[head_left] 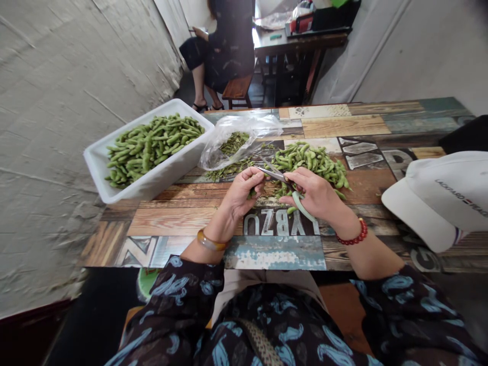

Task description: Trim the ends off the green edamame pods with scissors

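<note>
My right hand [313, 193] is closed round the pale green handles of a pair of scissors [280, 176], whose blades point left. Just left of it, my left hand [247, 189] is closed, pinching a green edamame pod by the blade tips; the fingers mostly hide the pod. Behind my right hand lies a loose pile of edamame pods [310, 161] on the table. A white tub [154, 190] at the left is heaped with more pods. Between tub and pile sits a clear plastic bag [263, 127] with green trimmings [234, 142] in it; further trimmings are scattered in front.
The wood-patterned table [179, 216] meets a rough wall [57, 101] at the left. A white cap [446, 190] lies at the right. Beyond the table, a person [232, 40] sits on a wooden stool [237, 89] beside another table [293, 46].
</note>
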Motion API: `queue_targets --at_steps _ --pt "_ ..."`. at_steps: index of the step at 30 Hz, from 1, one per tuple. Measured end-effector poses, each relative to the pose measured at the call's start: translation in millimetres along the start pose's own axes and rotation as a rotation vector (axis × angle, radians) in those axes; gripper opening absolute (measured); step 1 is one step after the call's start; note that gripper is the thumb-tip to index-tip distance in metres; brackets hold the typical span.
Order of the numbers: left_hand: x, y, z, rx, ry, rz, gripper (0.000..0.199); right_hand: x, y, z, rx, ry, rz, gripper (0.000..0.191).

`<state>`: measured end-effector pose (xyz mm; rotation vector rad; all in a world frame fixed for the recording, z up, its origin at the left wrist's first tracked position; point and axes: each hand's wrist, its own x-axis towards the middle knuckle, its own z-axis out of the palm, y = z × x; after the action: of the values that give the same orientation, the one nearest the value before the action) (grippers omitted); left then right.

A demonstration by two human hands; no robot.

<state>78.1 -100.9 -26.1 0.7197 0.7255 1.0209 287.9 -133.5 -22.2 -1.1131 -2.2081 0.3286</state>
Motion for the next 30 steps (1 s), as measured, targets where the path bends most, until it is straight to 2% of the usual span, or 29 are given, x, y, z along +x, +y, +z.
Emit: queue_targets --at_steps 7,14,19,22,26,30 --pt "1 1 -0.1 -0.020 -0.011 -0.016 0.034 0 0 0 -0.012 -0.015 0.012 0.038" --pt "1 4 2.9 -0.029 -0.028 -0.028 0.028 0 2 -1 -0.019 -0.027 0.040 0.040" --pt "3 5 2.9 -0.043 0.048 0.006 0.028 -1 5 -3 -0.049 -0.035 0.025 0.037" --pt "3 8 3.1 -0.062 0.113 0.001 0.025 0 10 -9 -0.061 0.035 0.060 0.035" --pt "1 12 5.2 -0.042 0.145 -0.110 0.025 2 19 -21 -0.078 0.202 0.147 0.037" --pt "1 7 5.5 0.152 0.054 -0.070 0.026 4 24 -24 -0.092 0.257 0.183 0.039"
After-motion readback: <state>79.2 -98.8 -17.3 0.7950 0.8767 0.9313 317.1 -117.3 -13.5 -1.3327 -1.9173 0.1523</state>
